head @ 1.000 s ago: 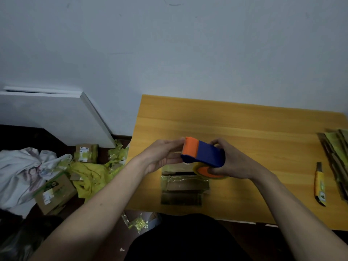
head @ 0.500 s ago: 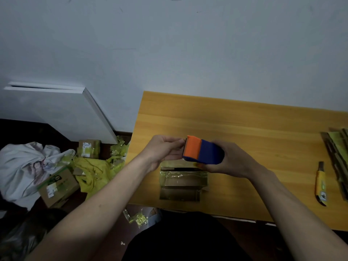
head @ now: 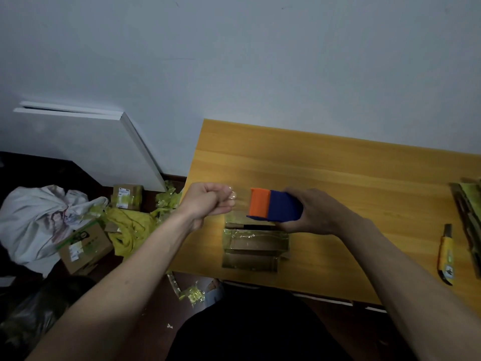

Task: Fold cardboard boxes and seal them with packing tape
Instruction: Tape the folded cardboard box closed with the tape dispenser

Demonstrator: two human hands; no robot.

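Both hands hover above the near edge of the wooden table [head: 338, 178], over a small cardboard box [head: 255, 246] that lies flat there. The right hand [head: 312, 214] is curled round a blue and orange tape dispenser [head: 274, 208], held level with its orange end pointing left. The left hand [head: 208, 204], just left of it, pinches the free end of the clear tape [head: 240, 201] between thumb and curled fingers, so a short strip stretches between hand and dispenser.

Judging by its glossy wrapped surface, the box already carries some tape; this strip is not yet laid on it. More flattened cardboard [head: 468, 220] waits at the far right, beside a yellow utility knife [head: 446, 254], so folding seems to remain.
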